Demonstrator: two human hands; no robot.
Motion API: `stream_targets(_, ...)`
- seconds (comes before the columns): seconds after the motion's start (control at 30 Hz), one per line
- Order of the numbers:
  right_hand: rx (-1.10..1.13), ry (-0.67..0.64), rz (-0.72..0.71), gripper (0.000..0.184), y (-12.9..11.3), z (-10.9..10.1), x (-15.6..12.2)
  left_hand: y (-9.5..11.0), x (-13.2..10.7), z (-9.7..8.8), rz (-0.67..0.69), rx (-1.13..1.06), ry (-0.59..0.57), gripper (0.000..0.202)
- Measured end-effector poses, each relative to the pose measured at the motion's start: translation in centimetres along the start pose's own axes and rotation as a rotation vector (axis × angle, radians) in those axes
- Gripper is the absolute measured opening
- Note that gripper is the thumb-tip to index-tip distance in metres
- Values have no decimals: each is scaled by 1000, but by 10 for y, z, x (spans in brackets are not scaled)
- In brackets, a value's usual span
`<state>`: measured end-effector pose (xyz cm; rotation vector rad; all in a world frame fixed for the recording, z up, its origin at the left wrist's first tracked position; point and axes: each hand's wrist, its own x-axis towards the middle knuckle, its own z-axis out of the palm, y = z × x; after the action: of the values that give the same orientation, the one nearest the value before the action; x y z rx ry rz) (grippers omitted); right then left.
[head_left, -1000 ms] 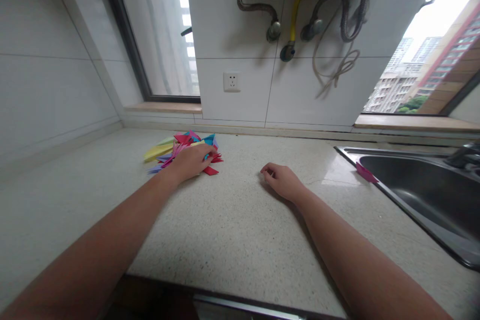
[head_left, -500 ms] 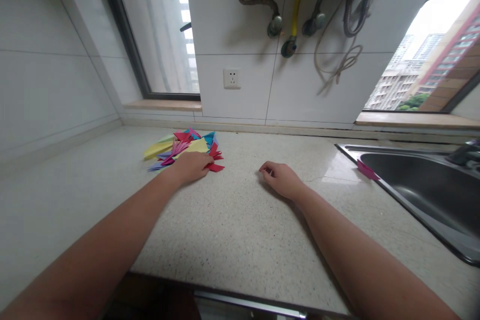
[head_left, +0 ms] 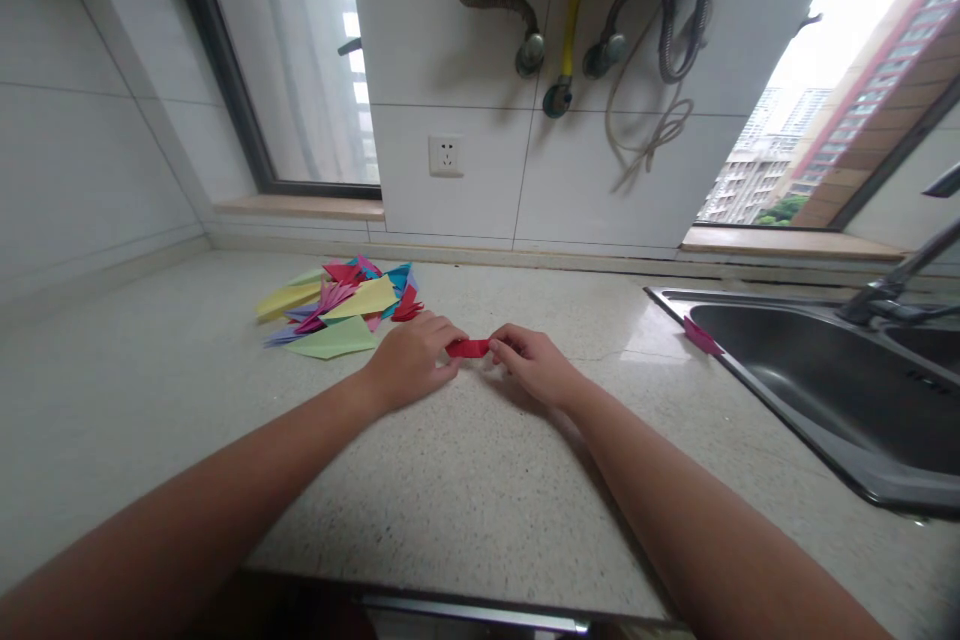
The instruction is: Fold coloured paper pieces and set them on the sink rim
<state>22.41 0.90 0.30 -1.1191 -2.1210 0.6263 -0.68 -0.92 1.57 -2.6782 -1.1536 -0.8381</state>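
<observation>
A small red folded paper is stretched between my two hands just above the countertop. My left hand grips its left end, with the fingers over the top and the thumb below. At its right end my right hand pinches the paper between thumb and fingertips. Left of my left hand lies a loose pile of folded coloured papers, in yellow, pink, red, blue and purple. A pale green folded paper sits at the pile's near edge.
A speckled stone countertop runs along a tiled wall. On the right, a magenta folded paper rests on the rim of a steel sink with a faucet. A wall socket and hoses are on the wall.
My left hand has moved right, away from the pile, bringing the red folded paper. My right hand has met it and pinched the other end. The view has shifted slightly right.
</observation>
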Motion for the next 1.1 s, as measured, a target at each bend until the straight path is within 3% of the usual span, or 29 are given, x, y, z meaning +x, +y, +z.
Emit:
stream_targets(0.13, 76, 23, -8, 21, 4, 4, 1, 10, -1, 4, 23, -11, 36, 28)
stream_targets(0.23, 121, 60, -18, 19, 6, 5, 2, 9, -1, 7, -19, -70, 140, 30)
stream_targets(0.33, 159, 123, -27, 19, 6, 4, 3, 5, -1, 13, -185, -206, 289, 41)
stream_targets(0.4, 185, 159, -39, 20, 5, 3, 3, 1, 0, 18, -340, -387, 323, 46)
stream_targets(0.5, 176, 193, -63, 18, 4, 2, 2, -2, 1, 26, -515, -763, 238, 44)
stream_targets(0.63, 72, 212, -86, 18, -1, -2, 1, 2, 1, 26, -566, -1107, 72, 47)
stream_targets(0.77, 16, 202, -96, 20, -6, -4, 0, 4, 1, 22, -564, -1146, 24, 48)
stream_targets(1.1, 101, 135, -90, 28, -6, -1, -3, 2, -2, 25, -527, -1114, 65, 43)
